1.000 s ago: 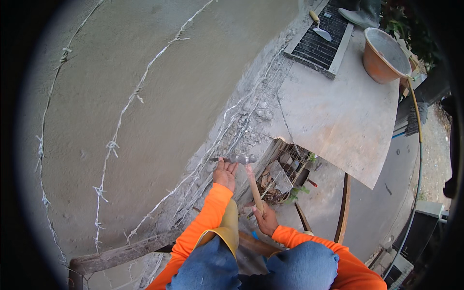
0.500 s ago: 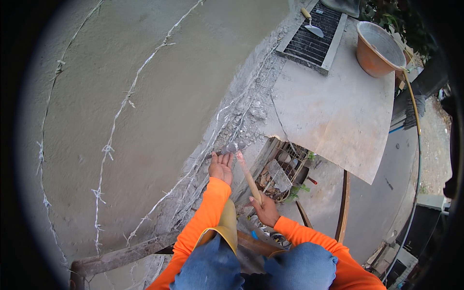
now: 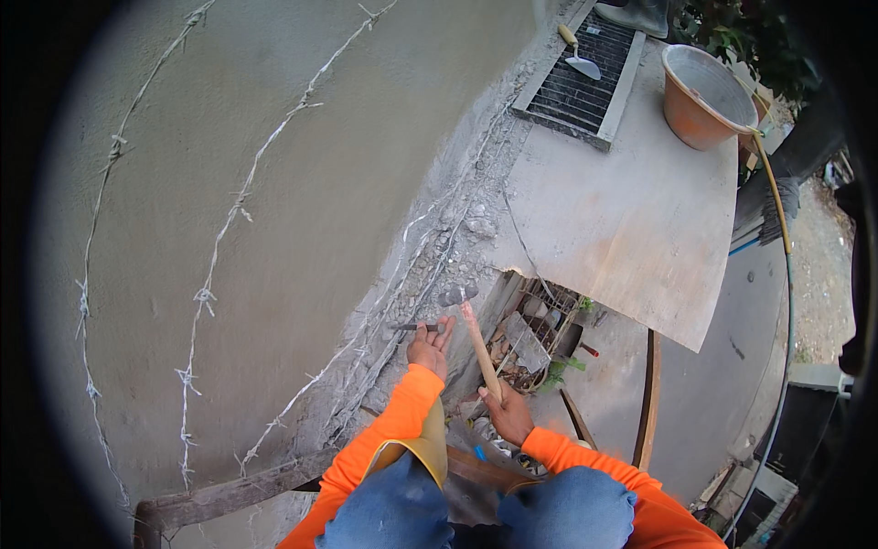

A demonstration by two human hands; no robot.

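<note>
My left hand holds a short dark chisel between thumb and fingers, its far end pointing left at the broken concrete edge. My right hand is wrapped round the lower end of the wooden handle of a hammer. The hammer's grey head is just above and to the right of the chisel, apart from it. Loose rubble and thin wire lie along the edge.
Barbed wire strands cross the grey plastered wall on the left. Far right, a trowel lies on a metal grate, near an orange tub. A pale board borders an opening with debris. A wooden rail runs at lower left.
The hammer head has come away from the chisel's struck end. My left hand has moved slightly nearer and right with the chisel, and my view has shifted a little.
</note>
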